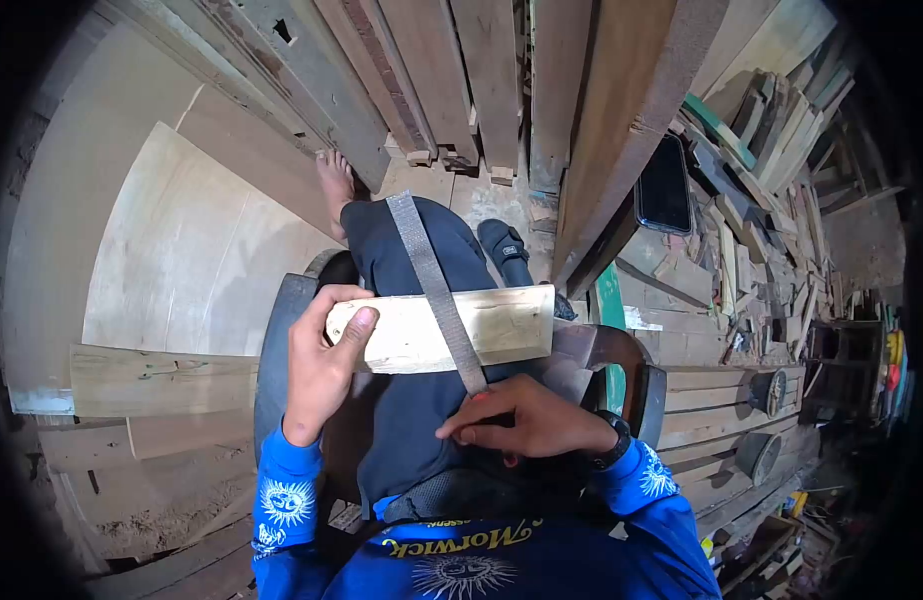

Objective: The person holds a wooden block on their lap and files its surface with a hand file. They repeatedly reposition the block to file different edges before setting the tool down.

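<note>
Panel [172, 250]: placed left of the block [412, 338], well apart from it.

Left hand [320, 365]: clamped on the block's left end, thumb laid along the upper face, fingers wrapped behind the far edge; forearm raised nearly straight away from the body.

Block: pale, oblong, held crosswise above the lap [402, 440].

Rasp [430, 265]: laid slantwise over the block's face, its tip carried past the far edge.

Right hand [532, 415]: closed on the rasp's handle [480, 396], just off the block's near edge; back turned up, fingers pointed left, forearm angled in from the right.

Watch [612, 440]: worn on the right wrist, right of the block.

Phone [665, 185]: set beyond and right of the block.

Scraps [757, 250]: heaped farther right of the block.
</note>
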The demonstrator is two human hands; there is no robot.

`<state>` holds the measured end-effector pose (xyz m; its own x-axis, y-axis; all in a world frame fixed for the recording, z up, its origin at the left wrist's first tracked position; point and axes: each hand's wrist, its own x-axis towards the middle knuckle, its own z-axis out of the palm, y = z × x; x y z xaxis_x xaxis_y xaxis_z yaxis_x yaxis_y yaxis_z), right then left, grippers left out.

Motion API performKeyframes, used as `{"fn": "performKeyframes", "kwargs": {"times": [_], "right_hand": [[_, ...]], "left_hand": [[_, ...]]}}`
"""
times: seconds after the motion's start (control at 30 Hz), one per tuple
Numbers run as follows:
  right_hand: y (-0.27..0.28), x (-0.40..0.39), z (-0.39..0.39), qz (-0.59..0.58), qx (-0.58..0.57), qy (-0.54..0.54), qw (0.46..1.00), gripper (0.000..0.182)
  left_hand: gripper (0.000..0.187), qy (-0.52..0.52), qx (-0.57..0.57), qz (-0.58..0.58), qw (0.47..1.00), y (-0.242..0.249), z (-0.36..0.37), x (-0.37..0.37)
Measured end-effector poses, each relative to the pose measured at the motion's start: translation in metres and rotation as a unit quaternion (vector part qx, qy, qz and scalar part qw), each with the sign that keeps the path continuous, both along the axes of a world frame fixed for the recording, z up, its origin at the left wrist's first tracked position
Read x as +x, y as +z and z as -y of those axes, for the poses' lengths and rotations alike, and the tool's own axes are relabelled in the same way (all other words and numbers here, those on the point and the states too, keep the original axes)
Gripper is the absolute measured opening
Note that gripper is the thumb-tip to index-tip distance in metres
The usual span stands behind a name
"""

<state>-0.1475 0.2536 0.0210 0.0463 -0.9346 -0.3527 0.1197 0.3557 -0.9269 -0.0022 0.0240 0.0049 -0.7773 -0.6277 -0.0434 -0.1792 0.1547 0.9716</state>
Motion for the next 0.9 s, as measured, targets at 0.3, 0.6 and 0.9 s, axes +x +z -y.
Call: {"fn": "performKeyframes", "kwargs": {"times": [0.3,0.6,0.9], "right_hand": [[-0.003,0.005,0.001,-0.057,-0.092,0.011,0.994,0.023],[-0.010,-0.001,-0.003,-0.068,-0.098,0.069,0.990,0.026],[-0.014,-0.006,-0.008,-0.066,-0.049,0.083,0.993,0.028]], "left_hand": [[0.032,0.000,0.004,-0.002,1.000,-0.002,0.001,0.000],[0.033,0.000,0.005,0.001,1.000,-0.003,0.001,0.001],[0.030,-0.003,-0.009,-0.003,1.000,-0.004,0.001,0.001]]}}
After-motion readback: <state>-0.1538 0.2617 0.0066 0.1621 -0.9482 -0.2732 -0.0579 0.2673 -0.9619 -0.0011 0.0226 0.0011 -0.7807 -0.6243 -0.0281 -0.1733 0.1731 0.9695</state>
